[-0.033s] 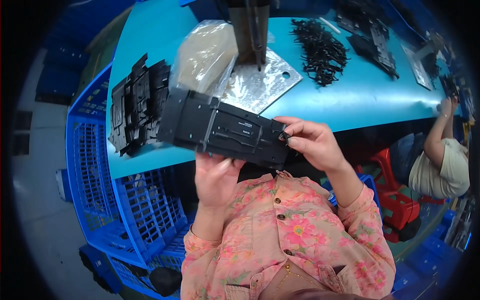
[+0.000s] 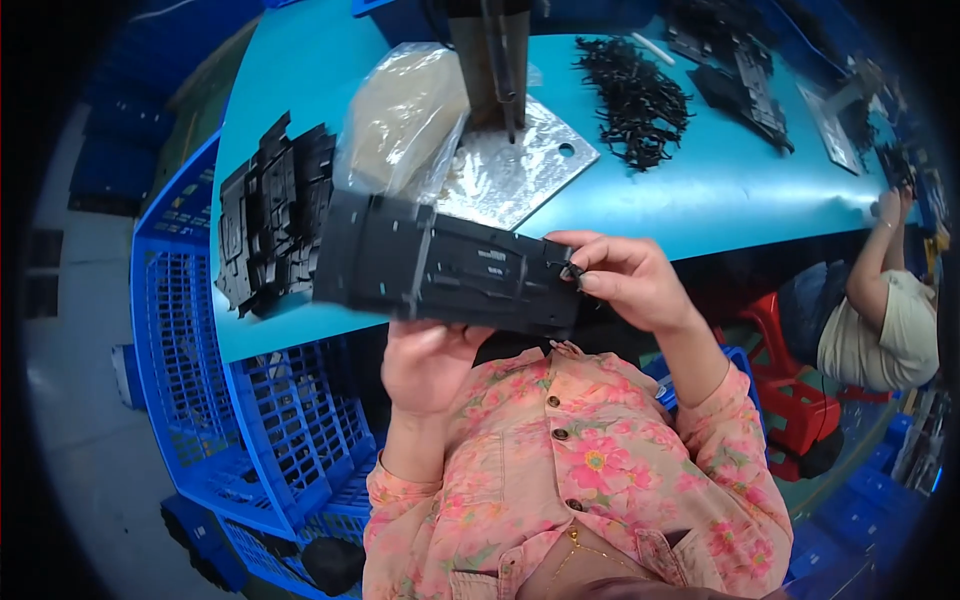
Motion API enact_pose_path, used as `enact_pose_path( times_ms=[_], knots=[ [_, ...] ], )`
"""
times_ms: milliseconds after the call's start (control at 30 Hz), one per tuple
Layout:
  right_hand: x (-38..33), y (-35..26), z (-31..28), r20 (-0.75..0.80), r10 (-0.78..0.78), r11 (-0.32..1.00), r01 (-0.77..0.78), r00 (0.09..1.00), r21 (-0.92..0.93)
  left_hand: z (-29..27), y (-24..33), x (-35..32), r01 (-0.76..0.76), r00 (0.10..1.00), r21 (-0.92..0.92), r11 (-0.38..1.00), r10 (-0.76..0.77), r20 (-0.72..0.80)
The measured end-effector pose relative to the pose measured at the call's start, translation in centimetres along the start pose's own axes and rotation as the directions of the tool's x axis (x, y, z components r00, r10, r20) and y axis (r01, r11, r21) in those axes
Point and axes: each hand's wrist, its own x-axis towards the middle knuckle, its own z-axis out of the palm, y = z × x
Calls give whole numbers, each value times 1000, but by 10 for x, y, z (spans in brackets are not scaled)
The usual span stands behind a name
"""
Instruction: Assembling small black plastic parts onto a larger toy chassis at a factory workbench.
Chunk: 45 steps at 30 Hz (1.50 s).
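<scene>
I hold a long black plastic panel [image 2: 440, 265] level in front of my chest, over the near edge of the turquoise table [image 2: 700, 200]. My left hand [image 2: 430, 362] supports it from underneath, near the middle. At the panel's right end, my right hand [image 2: 628, 282] pinches a small black clip [image 2: 573, 271] against it with thumb and forefinger. My pink floral sleeves fill the lower part of the view.
A stack of black panels [image 2: 275, 215] lies on the table's left end. Beside it are a clear plastic bag [image 2: 405, 115], a metal plate [image 2: 515, 165] under a press post [image 2: 495, 60], and a pile of small black clips [image 2: 635, 100]. Blue crates [image 2: 200, 390] stand at left. A co-worker [image 2: 880, 310] sits at right by a red stool [image 2: 795, 395].
</scene>
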Motion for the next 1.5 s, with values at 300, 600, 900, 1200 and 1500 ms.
enact_pose_path(
  times_ms=[300,600,900,1200,1500],
  knots=[
    [7,-44,-10,435,-9,802,266,900,-535,1,-13,13,435,894,-93,896,-417,163],
    [6,-45,-4,319,-268,693,412,909,-592,14,-6,15,456,888,-139,879,-459,11],
    [12,-20,25,278,-600,127,432,750,-893,16,-22,22,238,966,-18,971,-235,110],
    [12,-18,29,345,-620,21,454,705,-891,29,-28,26,266,964,-50,963,-266,15],
    [10,-8,24,359,-592,14,454,722,-891,25,-33,21,319,947,10,948,-319,-21]
  ],
)
